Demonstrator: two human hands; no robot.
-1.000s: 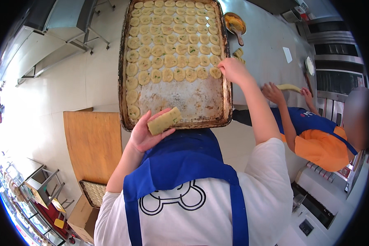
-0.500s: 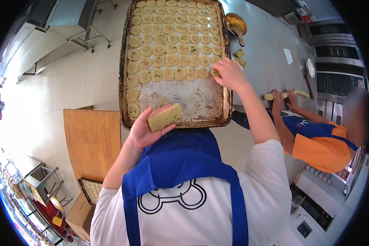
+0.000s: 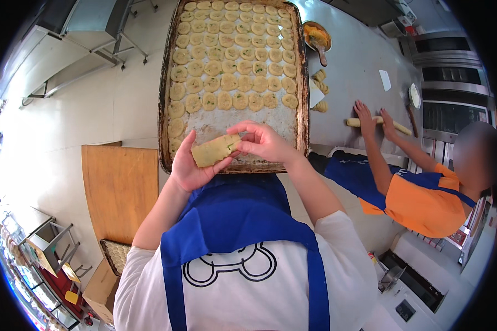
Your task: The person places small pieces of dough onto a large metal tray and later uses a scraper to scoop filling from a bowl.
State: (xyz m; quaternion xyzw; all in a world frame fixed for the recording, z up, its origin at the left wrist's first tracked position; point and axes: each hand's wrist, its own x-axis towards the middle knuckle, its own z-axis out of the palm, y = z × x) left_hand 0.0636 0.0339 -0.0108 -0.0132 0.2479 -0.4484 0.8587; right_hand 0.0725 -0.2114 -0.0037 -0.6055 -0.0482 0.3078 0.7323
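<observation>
Across the palm of my left hand lies a pale yellow block of dough flecked with green, the fingers curled under it. My right hand pinches the block's right end between thumb and fingers. Both hands are over the near edge of a large, worn baking tray. Rows of flat, round dough pieces fill its far and middle parts, with a column running down the left side. Bare metal shows in the tray's near part.
Right of the tray, the steel table bears a bowl of orange filling with a spatula, twisted dough pieces, and a white card. A co-worker in orange rolls a dough rope. A wooden board is at left.
My right hand has left a round piece at the row's right end and come back to the block in my left hand. The co-worker's hands and dough rope have shifted left.
</observation>
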